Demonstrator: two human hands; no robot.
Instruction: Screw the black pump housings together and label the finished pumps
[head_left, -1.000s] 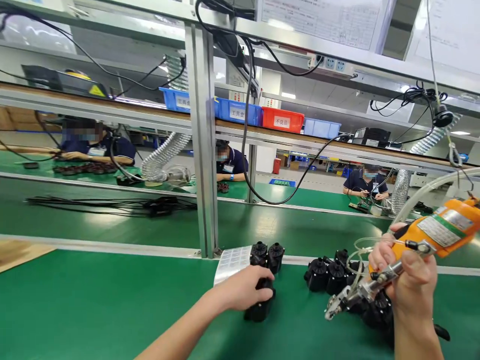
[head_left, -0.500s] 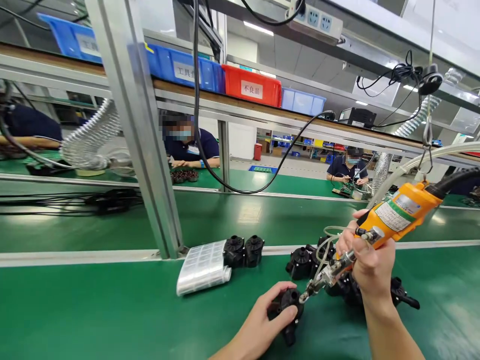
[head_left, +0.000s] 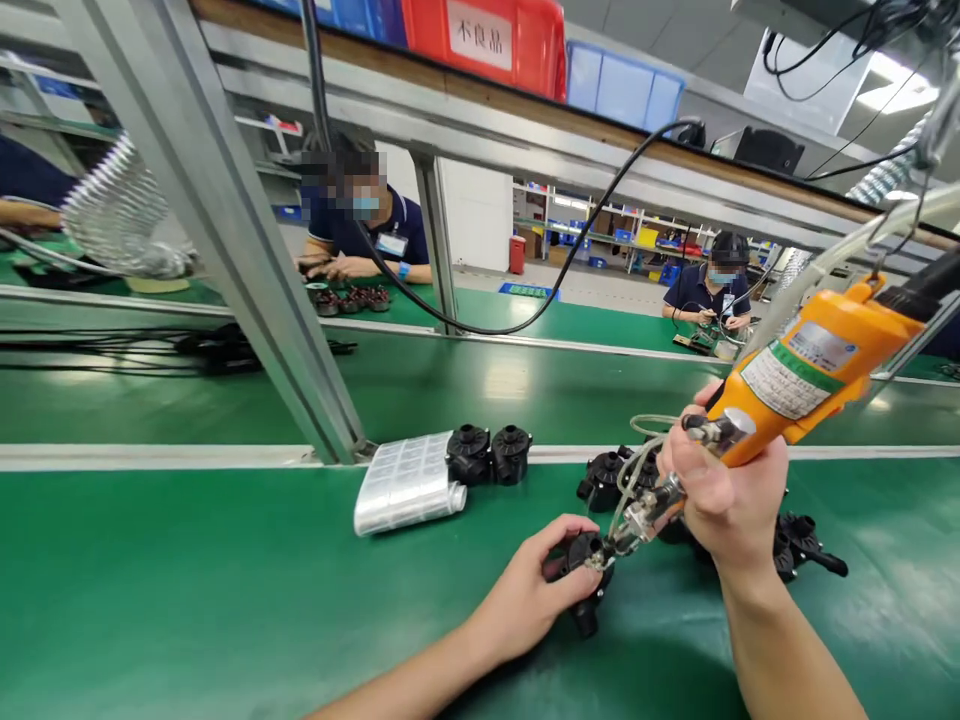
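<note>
At lower centre, the left hand (head_left: 536,590) is gripping a black pump housing (head_left: 585,580); the right hand (head_left: 724,490) is clasping an orange electric screwdriver (head_left: 795,385), its tip touching the housing.

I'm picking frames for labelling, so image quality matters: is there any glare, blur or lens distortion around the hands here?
Head view: sharp around the left hand holding the black part and the right hand gripping the orange screwdriver; the wide-angle lens slants and stretches the aluminium post; there is mild ceiling-light glare on the green conveyor belt; only soft shadows lie under the forearms.
</note>
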